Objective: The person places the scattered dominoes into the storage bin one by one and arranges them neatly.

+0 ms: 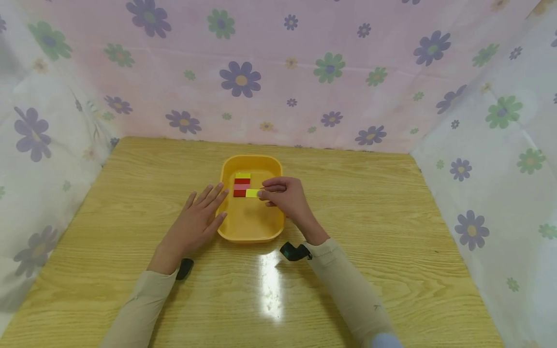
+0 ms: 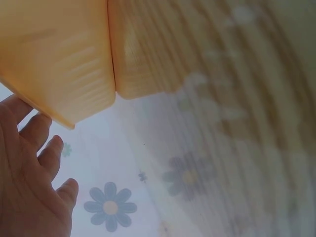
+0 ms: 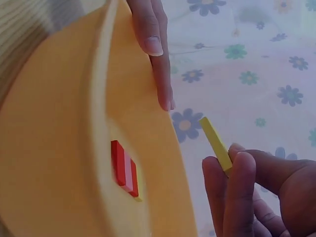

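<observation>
My right hand (image 1: 291,200) pinches a narrow yellow block (image 1: 252,193) between thumb and fingers, above the right half of a yellow plastic tray (image 1: 250,239). In the right wrist view that block (image 3: 215,142) points up and away from the fingertips. Inside the tray, toward its far left, several like blocks lie side by side: yellow (image 1: 242,175), red (image 1: 242,181), pink (image 1: 241,186) and red (image 1: 239,193). From the head, the held block overlaps the nearest red one. My left hand (image 1: 196,222) rests with spread, extended fingers against the tray's left rim.
The tray stands on a wood-grain table (image 1: 370,208). Flower-patterned cloth (image 1: 270,63) hangs behind the table and along both sides. A dark wrist device (image 1: 295,252) sits at my right cuff, another (image 1: 184,268) at the left. Light glares off the table before the tray.
</observation>
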`<move>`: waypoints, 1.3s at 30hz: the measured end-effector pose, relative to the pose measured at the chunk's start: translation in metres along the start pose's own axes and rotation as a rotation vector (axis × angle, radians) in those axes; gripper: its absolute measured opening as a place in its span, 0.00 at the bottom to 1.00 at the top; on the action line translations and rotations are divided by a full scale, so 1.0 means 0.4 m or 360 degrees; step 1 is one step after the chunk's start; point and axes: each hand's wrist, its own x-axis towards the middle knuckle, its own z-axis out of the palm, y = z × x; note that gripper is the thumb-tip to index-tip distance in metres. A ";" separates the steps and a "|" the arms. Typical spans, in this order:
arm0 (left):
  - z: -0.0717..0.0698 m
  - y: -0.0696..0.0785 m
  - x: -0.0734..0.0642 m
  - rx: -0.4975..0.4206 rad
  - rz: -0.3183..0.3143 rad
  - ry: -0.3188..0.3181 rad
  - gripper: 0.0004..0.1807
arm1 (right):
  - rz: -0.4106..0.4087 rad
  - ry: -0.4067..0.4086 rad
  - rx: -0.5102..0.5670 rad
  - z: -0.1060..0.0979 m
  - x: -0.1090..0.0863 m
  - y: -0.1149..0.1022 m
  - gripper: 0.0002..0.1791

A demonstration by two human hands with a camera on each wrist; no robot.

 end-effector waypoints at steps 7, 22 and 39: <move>0.000 -0.002 0.001 -0.0001 -0.0005 -0.0007 0.34 | 0.0058 -0.0024 -0.0093 0.034 0.052 -0.015 0.18; 0.003 -0.003 0.001 -0.0070 0.0004 -0.0017 0.34 | 0.0087 0.0007 -0.0396 0.095 0.125 -0.005 0.12; 0.000 0.005 -0.001 -0.0076 -0.0028 -0.0010 0.34 | 0.0302 -0.0115 -0.1121 0.098 0.168 0.037 0.10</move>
